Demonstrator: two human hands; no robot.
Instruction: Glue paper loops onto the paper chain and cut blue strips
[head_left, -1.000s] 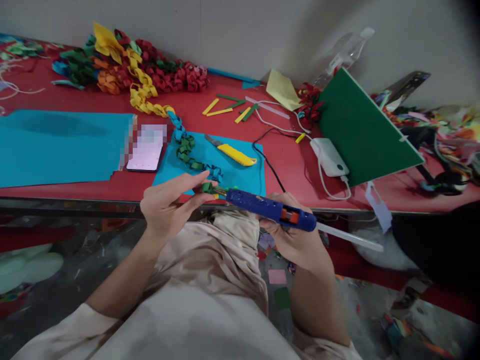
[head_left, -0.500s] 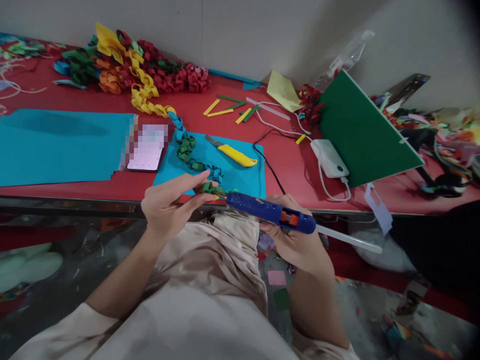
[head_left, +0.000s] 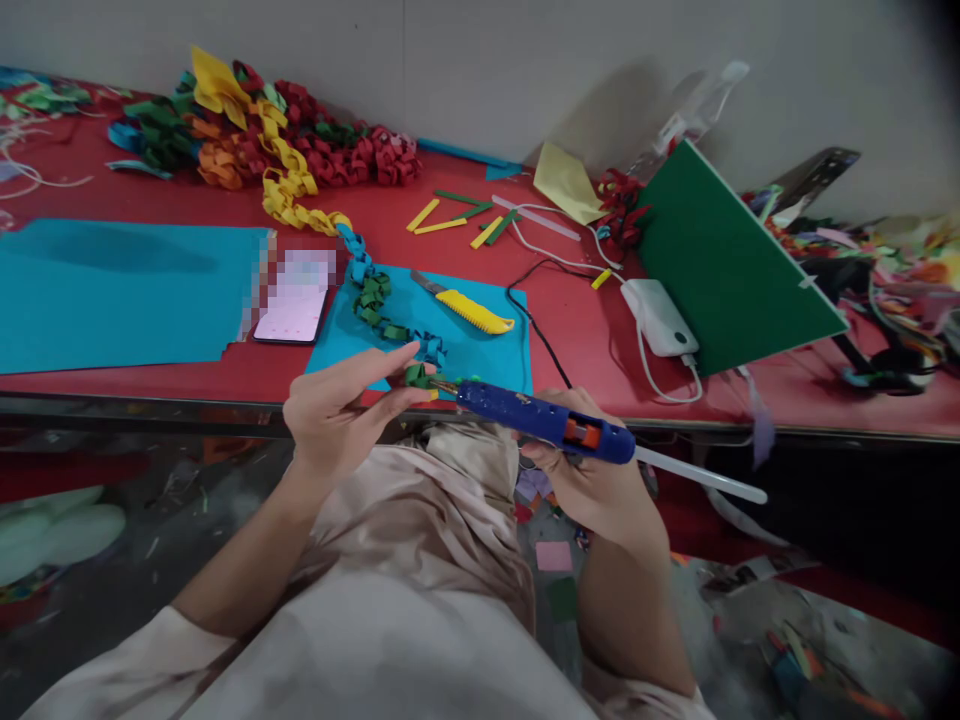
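My left hand (head_left: 330,408) pinches a green paper strip (head_left: 417,376) at the near end of a paper chain (head_left: 372,298). The chain runs back across the table in green, blue and yellow links. Wrapped round the handle of a blue glue gun (head_left: 517,408) is my right hand (head_left: 600,490). The gun's nozzle points left at the green strip, by my left fingertips; whether it touches cannot be made out. A clear glue stick (head_left: 701,475) juts from the gun's rear. Behind the gun, a yellow utility knife (head_left: 474,311) lies on a blue sheet (head_left: 487,365).
A phone (head_left: 296,295) and a large blue sheet (head_left: 120,300) lie left on the red table (head_left: 577,340). Further back are a heap of paper chains (head_left: 300,140) and loose strips (head_left: 439,224). To the right, a white power bank (head_left: 658,317) with cables sits by a leaning green board (head_left: 739,260).
The glue gun has shifted slightly right, its nozzle still by the green strip. My left hand has hardly moved. At the right table edge, a hanging pale purple strip and dark cloth have changed position.
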